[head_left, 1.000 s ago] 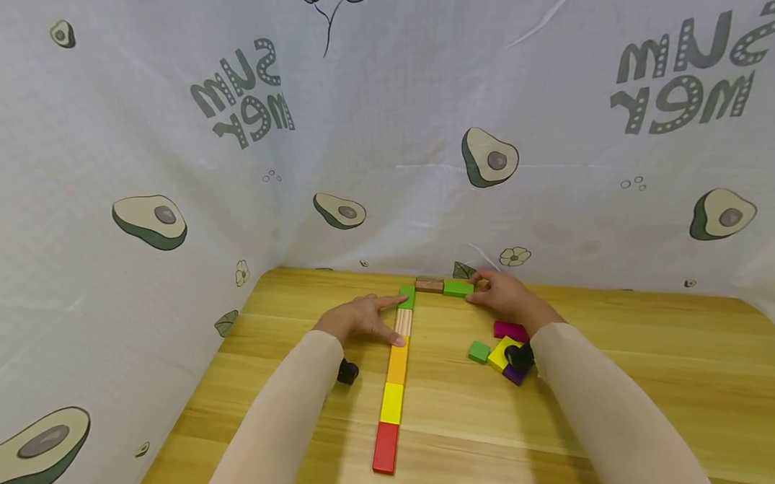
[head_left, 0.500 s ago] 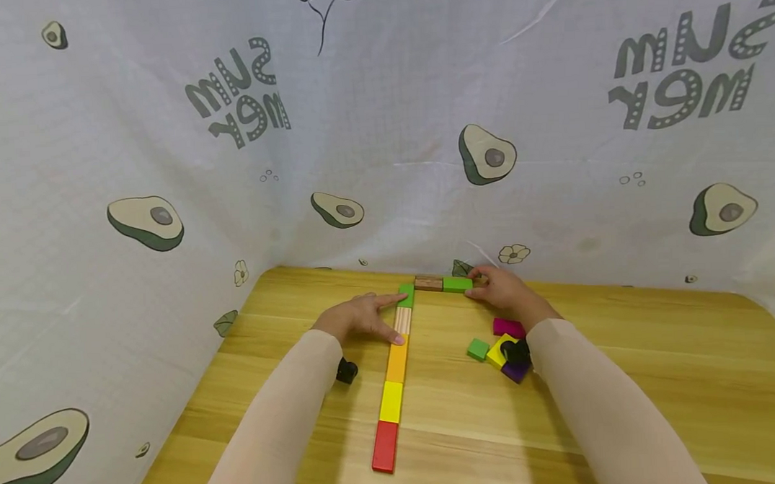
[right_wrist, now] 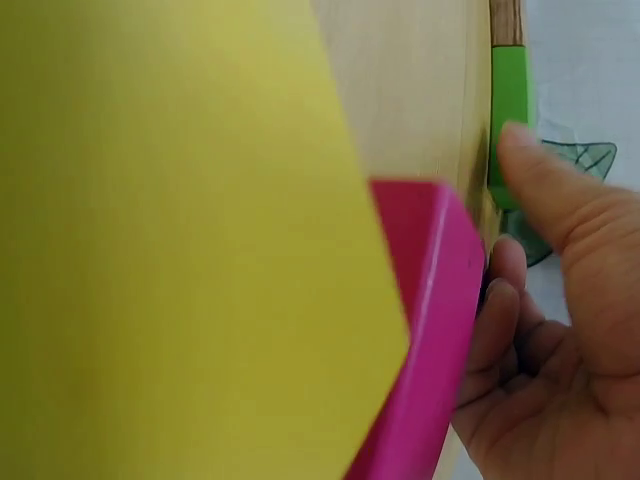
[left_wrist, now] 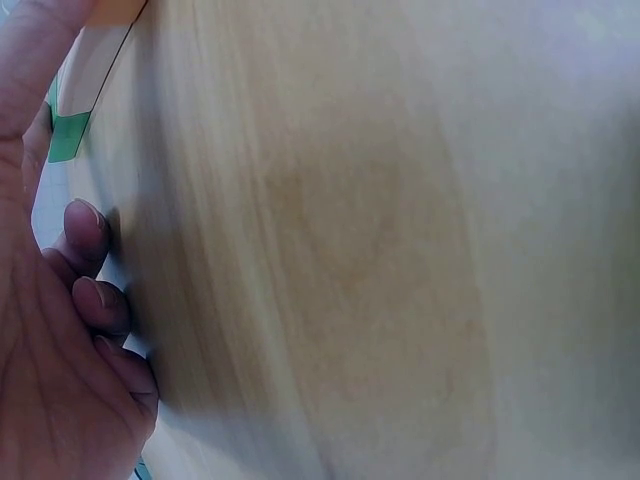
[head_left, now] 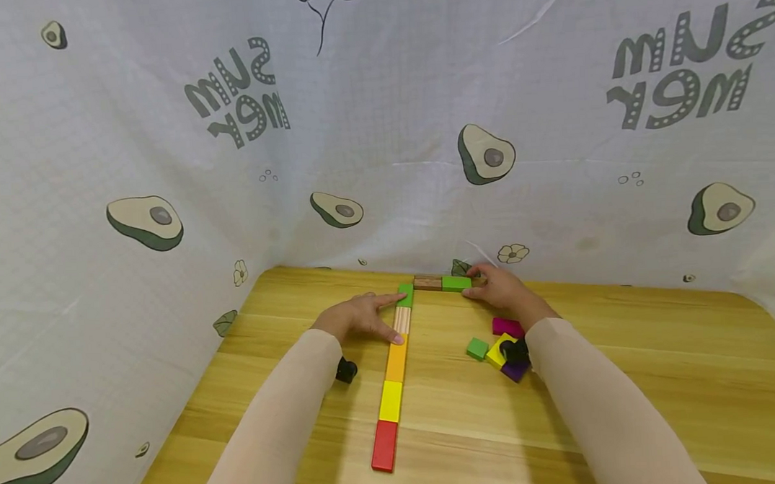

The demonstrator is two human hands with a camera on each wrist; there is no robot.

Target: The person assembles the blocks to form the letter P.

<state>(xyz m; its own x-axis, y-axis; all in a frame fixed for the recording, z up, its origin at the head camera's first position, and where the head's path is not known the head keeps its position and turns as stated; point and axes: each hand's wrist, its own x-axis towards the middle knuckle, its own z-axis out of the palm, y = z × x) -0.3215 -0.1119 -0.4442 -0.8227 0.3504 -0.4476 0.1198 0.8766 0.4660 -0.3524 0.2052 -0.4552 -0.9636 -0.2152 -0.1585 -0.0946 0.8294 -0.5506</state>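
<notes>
My left hand (head_left: 360, 317) spreads over a straight row of flat blocks, its index finger on a green block (head_left: 406, 294) and its thumb at the far end of an orange block (head_left: 396, 361). Between these lies a pale striped wooden block (head_left: 402, 319); a yellow block (head_left: 391, 401) and a red block (head_left: 385, 446) continue the row nearer. Along the back edge, a brown wooden block (head_left: 427, 283) adjoins another green block (head_left: 456, 284). My right hand (head_left: 501, 292) pinches this block's right end. In the right wrist view, the thumb overlaps that green block (right_wrist: 510, 90).
Right of the row lie a small green block (head_left: 477, 349), a magenta block (head_left: 507, 327), a yellow block (head_left: 494, 356) and a purple block (head_left: 516, 371). The patterned cloth (head_left: 382, 127) rises behind the wooden table (head_left: 658, 346).
The head view has shifted slightly. Both hands keep their places at the blocks, and no block has visibly moved along the table.
</notes>
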